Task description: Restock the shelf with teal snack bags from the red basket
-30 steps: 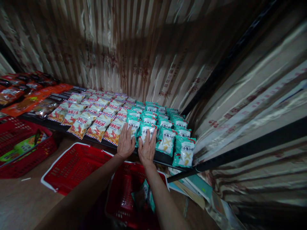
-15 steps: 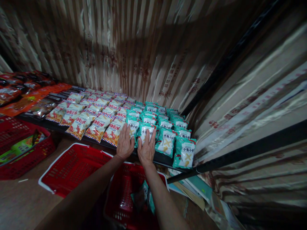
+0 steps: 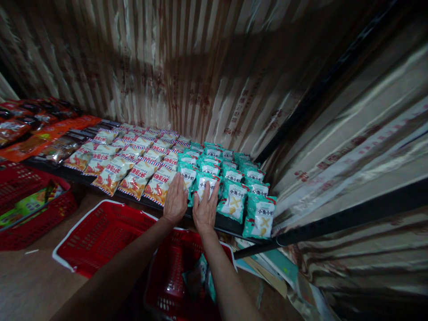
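Rows of teal-and-white snack bags [image 3: 232, 201] stand on the right part of a black shelf [image 3: 227, 224]. My right hand [image 3: 205, 208] lies with fingers stretched over the front of one teal bag [image 3: 205, 183] in the front row. Just left of it, my left hand [image 3: 175, 199] is flat, fingers extended, against the front-row teal bag [image 3: 187, 174] beside the white-and-orange snack bags [image 3: 159, 183]. Neither hand is wrapped round a bag; the palms hide the lower parts of both.
Below the shelf are a red basket [image 3: 110, 232], another with teal bags [image 3: 167, 285] inside, and a third at left [image 3: 40, 227] holding green packets. Orange packs [image 3: 50, 133] lie at the shelf's left. A black post [image 3: 354, 209] and striped curtain [image 3: 207, 67] border the right and back.
Both hands stay against the same teal bags, nearly still. The view has shifted slightly, so the bags at right appear a little lower and farther right.
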`<state>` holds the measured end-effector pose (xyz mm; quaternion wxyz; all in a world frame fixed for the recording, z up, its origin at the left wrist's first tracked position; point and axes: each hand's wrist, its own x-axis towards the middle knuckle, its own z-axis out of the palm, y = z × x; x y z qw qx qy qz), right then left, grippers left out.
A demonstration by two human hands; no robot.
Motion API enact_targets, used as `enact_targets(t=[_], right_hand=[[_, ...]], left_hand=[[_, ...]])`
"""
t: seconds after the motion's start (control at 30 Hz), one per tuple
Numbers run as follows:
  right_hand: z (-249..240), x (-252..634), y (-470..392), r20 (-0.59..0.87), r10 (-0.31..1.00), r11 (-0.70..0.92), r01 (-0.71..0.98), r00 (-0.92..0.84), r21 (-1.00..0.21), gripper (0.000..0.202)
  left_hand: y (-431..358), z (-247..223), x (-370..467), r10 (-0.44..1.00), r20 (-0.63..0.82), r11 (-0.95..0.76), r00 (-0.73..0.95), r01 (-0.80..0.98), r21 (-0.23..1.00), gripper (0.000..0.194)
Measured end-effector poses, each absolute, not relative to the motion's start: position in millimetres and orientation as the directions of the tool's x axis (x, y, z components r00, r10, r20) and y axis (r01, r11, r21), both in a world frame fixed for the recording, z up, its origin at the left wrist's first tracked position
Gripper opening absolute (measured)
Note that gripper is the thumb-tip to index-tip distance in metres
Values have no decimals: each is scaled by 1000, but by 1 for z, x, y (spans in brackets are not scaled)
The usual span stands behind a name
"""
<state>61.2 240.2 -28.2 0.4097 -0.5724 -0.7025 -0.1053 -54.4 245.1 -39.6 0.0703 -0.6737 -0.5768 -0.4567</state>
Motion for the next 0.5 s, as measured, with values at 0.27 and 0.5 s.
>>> enact_targets(t=[0.27,0.5], right_hand=[[-31,59,244,702,712,332,885,-8,-326,57],[-31,60,243,708,706,333,885,-5,-325,57]], left_hand=[[247,-42,-52,735,672,-275,-89,867,416,58],[249,-42,-52,739,669,-308,-82,842,443,59]])
